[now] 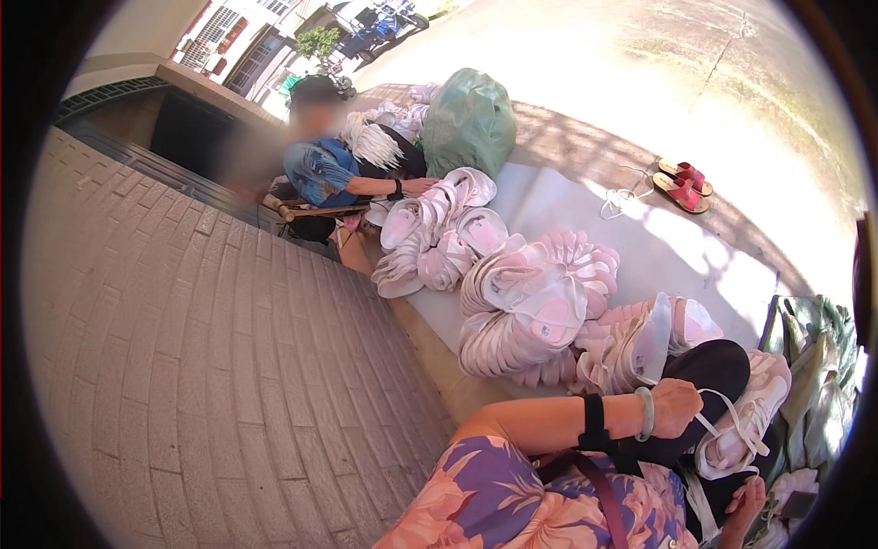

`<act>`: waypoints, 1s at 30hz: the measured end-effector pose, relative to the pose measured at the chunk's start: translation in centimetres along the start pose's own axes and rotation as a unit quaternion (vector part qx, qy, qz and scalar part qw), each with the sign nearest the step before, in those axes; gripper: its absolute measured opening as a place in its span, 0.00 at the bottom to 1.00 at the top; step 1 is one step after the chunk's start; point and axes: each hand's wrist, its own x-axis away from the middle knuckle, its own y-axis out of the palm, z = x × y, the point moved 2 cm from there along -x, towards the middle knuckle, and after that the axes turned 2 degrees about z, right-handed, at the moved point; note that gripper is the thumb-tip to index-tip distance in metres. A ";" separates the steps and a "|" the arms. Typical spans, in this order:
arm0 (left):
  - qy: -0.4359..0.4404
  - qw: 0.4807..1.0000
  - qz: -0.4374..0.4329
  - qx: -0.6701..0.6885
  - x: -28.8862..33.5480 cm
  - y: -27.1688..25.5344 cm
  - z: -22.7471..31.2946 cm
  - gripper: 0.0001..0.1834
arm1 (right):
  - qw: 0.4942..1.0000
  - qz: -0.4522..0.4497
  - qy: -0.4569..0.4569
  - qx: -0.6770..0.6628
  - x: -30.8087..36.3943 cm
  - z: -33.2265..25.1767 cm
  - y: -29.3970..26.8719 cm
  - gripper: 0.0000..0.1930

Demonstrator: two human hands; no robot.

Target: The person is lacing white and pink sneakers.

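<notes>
Left hand (pixel 675 409): closed in a fist, fingers bunched on a white lace (pixel 718 394) that loops across to the shoe; pale bangle (pixel 647 414) at the wrist, black band (pixel 594 419) further up the forearm

Right hand (pixel 745 503): low at the right, just beside the near end of the shoe, fingers bent; cannot tell whether it grips anything

Shoe (pixel 754 398): pale, white to pinkish, lying tilted over the lap between the two hands, against the dark trousers (pixel 709 371); more lace lies loose over its upper

Wearer's shirt (pixel 485 485): floral, purple and orange; dark red strap (pixel 606 499) across it

Ahead of the left arm: stacks (pixel 526 293) of pale pink-and-white shoe parts, nested in curved rows, running away over a whitish sheet (pixel 567 201); nearest row just beside the knee

Far end: co-worker (pixel 320 169) seated, blue patterned top, one hand at the farther stacks; big green bag (pixel 469 123) just beyond

Right of the sheet: red sandals (pixel 684 186), side by side, pale cord (pixel 625 201) near them. Green cloth (pixel 809 366) crumpled beyond the shoe

Left: brick-patterned surface (pixel 201 348). Top: blue vehicle (pixel 389 23), sunlit paving (pixel 622 73)
</notes>
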 end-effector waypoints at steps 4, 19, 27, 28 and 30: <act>-0.063 0.984 0.038 -0.164 4.1 -0.9 -3.3 0.06 | 0.880 -0.135 -0.258 0.376 2.7 -5.8 3.1 0.17; -0.139 0.981 -0.004 -0.134 7.4 2.7 -9.7 0.06 | 0.987 -0.111 0.101 0.056 5.0 -8.4 4.6 0.11; -0.145 0.983 -0.072 -0.089 6.7 3.0 -9.7 0.07 | 0.990 -0.047 0.130 0.017 4.1 -8.0 5.1 0.13; -0.141 0.982 -0.095 -0.081 6.5 3.1 -9.6 0.08 | 0.990 -0.043 0.129 0.024 4.1 -8.2 5.4 0.12; -0.134 0.982 -0.102 -0.083 6.4 2.6 -9.1 0.08 | 0.991 -0.042 0.124 0.024 3.1 -6.6 3.6 0.11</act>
